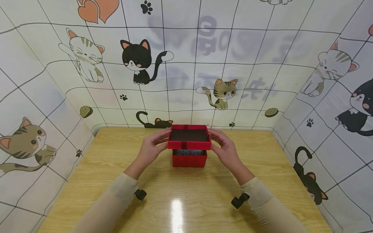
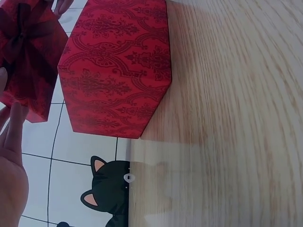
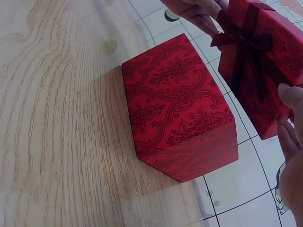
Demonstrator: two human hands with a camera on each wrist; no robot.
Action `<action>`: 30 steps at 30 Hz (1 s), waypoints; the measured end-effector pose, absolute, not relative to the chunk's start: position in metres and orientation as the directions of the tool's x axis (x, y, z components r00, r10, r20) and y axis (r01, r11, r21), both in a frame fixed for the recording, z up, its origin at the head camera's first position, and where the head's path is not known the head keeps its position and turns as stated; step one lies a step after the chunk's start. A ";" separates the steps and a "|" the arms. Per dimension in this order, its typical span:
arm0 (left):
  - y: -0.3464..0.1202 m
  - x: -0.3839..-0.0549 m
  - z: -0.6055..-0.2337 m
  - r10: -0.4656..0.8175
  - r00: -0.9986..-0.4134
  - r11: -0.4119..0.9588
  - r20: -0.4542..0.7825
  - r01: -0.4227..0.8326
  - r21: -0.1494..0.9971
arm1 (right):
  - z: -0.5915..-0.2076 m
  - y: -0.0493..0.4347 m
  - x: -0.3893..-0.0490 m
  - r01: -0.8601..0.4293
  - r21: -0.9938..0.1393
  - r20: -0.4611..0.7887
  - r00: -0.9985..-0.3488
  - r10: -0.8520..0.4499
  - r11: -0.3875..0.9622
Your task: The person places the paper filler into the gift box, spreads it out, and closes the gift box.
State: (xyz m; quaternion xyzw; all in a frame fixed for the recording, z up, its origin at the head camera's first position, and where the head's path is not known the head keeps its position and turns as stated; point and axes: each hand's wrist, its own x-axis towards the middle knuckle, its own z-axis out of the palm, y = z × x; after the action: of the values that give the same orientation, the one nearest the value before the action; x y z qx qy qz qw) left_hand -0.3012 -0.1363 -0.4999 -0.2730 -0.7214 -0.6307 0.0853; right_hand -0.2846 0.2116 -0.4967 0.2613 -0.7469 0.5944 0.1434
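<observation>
Between my two hands a red gift box lid [image 1: 189,145] is held above the back of its box, its dark inner side facing up. A dark red ribbon bow [image 3: 248,42] on the lid's outer face shows in both wrist views. My left hand [image 1: 151,145] grips the lid's left end, thumb toward the front corner and fingers farther back. The right hand [image 1: 224,147] grips the right end likewise. Below stands the red patterned box [image 1: 189,160], upright on the table with its top uncovered. Dark grey filling [image 1: 189,152] shows inside; the lid hides the rest.
The wooden table [image 1: 122,207] carries the box near its back edge. Behind it and at both sides rise white gridded walls [image 1: 180,74] printed with cats. Small black devices [image 1: 141,194] sit at both wrists.
</observation>
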 end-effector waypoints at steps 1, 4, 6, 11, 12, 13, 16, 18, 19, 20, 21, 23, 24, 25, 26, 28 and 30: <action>-0.136 -0.301 -0.500 0.281 -0.836 0.060 0.471 0.505 0.861 | -0.496 0.211 -0.285 -0.561 -0.813 0.527 -0.823 -0.212 0.155; -0.133 -0.302 -0.500 0.259 -0.832 0.074 0.490 0.523 0.849 | -0.495 0.209 -0.284 -0.563 -0.814 0.537 -0.823 -0.184 0.143; -0.131 -0.303 -0.500 0.246 -0.825 0.088 0.509 0.542 0.836 | -0.494 0.208 -0.284 -0.571 -0.809 0.551 -0.819 -0.160 0.139; -0.127 -0.304 -0.501 0.214 -0.812 0.145 0.544 0.577 0.804 | -0.494 0.206 -0.284 -0.574 -0.800 0.563 -0.819 -0.112 0.175; -0.127 -0.304 -0.501 0.205 -0.810 0.166 0.549 0.582 0.796 | -0.494 0.206 -0.284 -0.570 -0.801 0.560 -0.822 -0.106 0.184; -0.126 -0.303 -0.500 0.194 -0.809 0.179 0.554 0.585 0.791 | -0.494 0.205 -0.284 -0.565 -0.803 0.557 -0.825 -0.101 0.189; -0.123 -0.303 -0.499 0.165 -0.803 0.223 0.573 0.596 0.771 | -0.494 0.204 -0.283 -0.555 -0.811 0.548 -0.831 -0.091 0.184; -0.122 -0.303 -0.498 0.154 -0.793 0.230 0.590 0.609 0.759 | -0.494 0.203 -0.283 -0.556 -0.815 0.549 -0.831 -0.090 0.166; -0.121 -0.304 -0.498 0.152 -0.789 0.224 0.595 0.614 0.757 | -0.493 0.202 -0.283 -0.554 -0.818 0.548 -0.832 -0.087 0.153; -0.121 -0.304 -0.499 0.153 -0.785 0.217 0.600 0.620 0.754 | -0.494 0.202 -0.283 -0.553 -0.821 0.546 -0.833 -0.085 0.143; -0.120 -0.305 -0.499 0.154 -0.782 0.207 0.604 0.623 0.754 | -0.494 0.202 -0.283 -0.550 -0.825 0.544 -0.835 -0.082 0.131; -0.119 -0.305 -0.499 0.159 -0.778 0.179 0.608 0.628 0.757 | -0.494 0.201 -0.284 -0.539 -0.836 0.534 -0.842 -0.074 0.105; -0.118 -0.305 -0.499 0.163 -0.778 0.165 0.607 0.628 0.761 | -0.494 0.201 -0.284 -0.532 -0.842 0.527 -0.847 -0.070 0.095; -0.118 -0.305 -0.499 0.167 -0.780 0.154 0.604 0.625 0.765 | -0.495 0.200 -0.284 -0.525 -0.847 0.521 -0.851 -0.066 0.087; -0.118 -0.305 -0.499 0.169 -0.781 0.145 0.602 0.623 0.768 | -0.495 0.200 -0.284 -0.520 -0.850 0.516 -0.854 -0.064 0.083; -0.117 -0.304 -0.499 0.173 -0.784 0.132 0.597 0.619 0.774 | -0.496 0.200 -0.284 -0.512 -0.855 0.509 -0.859 -0.058 0.081; -0.117 -0.304 -0.499 0.178 -0.784 0.131 0.594 0.618 0.776 | -0.496 0.200 -0.283 -0.508 -0.855 0.505 -0.861 -0.053 0.101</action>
State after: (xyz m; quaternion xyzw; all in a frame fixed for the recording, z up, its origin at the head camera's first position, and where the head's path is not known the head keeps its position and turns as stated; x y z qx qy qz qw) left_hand -0.3037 -0.1167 -0.4993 -0.2728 -0.7293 -0.6001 0.1830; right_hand -0.2832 0.1999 -0.4956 0.1947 -0.7206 0.6414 0.1771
